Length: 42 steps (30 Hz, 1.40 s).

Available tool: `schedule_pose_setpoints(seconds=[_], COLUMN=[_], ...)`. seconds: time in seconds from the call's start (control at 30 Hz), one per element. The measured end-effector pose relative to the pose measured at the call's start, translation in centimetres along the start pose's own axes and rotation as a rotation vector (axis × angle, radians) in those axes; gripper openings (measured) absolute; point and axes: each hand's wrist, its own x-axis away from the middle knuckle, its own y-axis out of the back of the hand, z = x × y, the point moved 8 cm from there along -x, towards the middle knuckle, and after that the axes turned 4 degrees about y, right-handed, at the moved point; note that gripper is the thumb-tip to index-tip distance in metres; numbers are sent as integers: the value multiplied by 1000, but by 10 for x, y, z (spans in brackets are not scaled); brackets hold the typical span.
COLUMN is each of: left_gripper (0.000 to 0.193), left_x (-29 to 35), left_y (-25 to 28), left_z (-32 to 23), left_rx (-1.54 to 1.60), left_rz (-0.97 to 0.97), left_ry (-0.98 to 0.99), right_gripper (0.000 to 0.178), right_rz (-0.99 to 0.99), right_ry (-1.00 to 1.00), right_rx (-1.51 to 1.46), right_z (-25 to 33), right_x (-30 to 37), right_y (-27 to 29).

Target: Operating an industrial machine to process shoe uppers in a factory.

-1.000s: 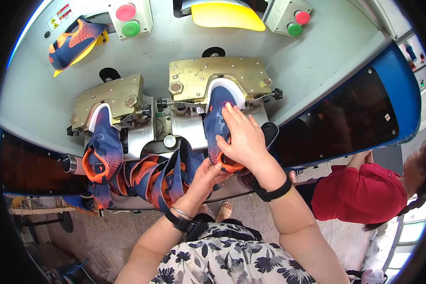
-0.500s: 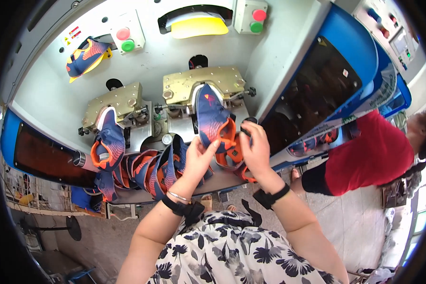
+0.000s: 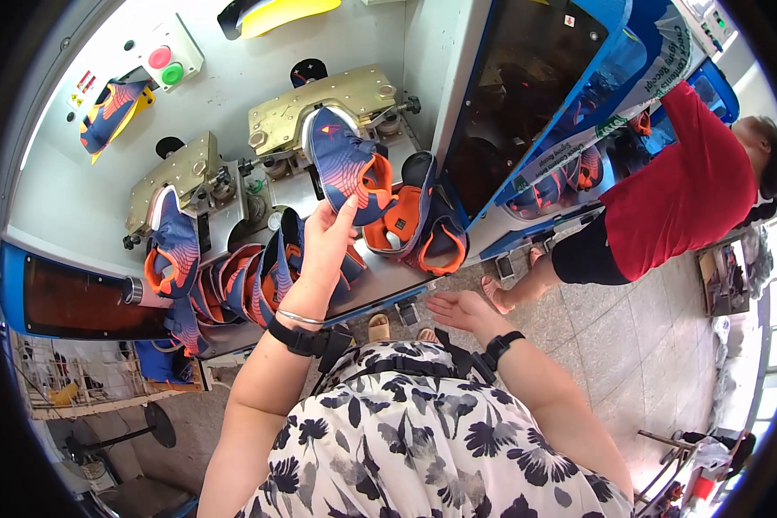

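My left hand (image 3: 330, 237) pinches the heel end of a navy and orange shoe upper (image 3: 337, 160). Its toe rests in the curved mouth of the right brass-coloured clamp (image 3: 319, 105). Apart from it, in front of the bench edge, my right hand (image 3: 459, 309) is open, with its palm turned up and nothing in it. Two more uppers, one standing (image 3: 414, 203) and one lower down (image 3: 445, 249), sit just right of the held one. A matching upper (image 3: 173, 255) leans toe-up at the left clamp (image 3: 174, 177).
Several nested uppers (image 3: 249, 281) line the front ledge. Red and green buttons (image 3: 166, 65) and a hanging upper (image 3: 112, 112) are on the white back wall. A dark-windowed blue panel (image 3: 518, 104) bounds the right. Beyond it stands a person in red (image 3: 678, 198).
My right hand has left the shoe upper's heel and dropped toward me, opening. My left hand keeps its pinch. The whole view has shifted, and the person in red now reaches upward.
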Motion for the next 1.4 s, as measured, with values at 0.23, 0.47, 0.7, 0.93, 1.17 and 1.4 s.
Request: schedule_pose_setpoints(seconds=[0.23,0.47,0.7,0.93,1.17,1.4], left_gripper=[33,43,32,31,38,40], left_x=[9,6,38,24,-14,-8], left_y=[14,24,26,20,11,28], left_z=[0,2,71,48,36,51], left_rx=[0,88,606,550,592,547], left_rz=[-30,-68,92,157,158,140], left_ry=[6,191,368,309,287,341], right_gripper=[32,32,29,22,56,53], right_rz=[-43,-21,321,97,-198,-321], right_ry=[-34,-59,367,1527,1576,1297], right_rx=[-28,671,946,1269,1985,2092], right_z=[-2,15,78,186,194,183], right_x=[-41,-6,75,149,69,43], right_y=[0,-14,-146,-288,-376,-387])
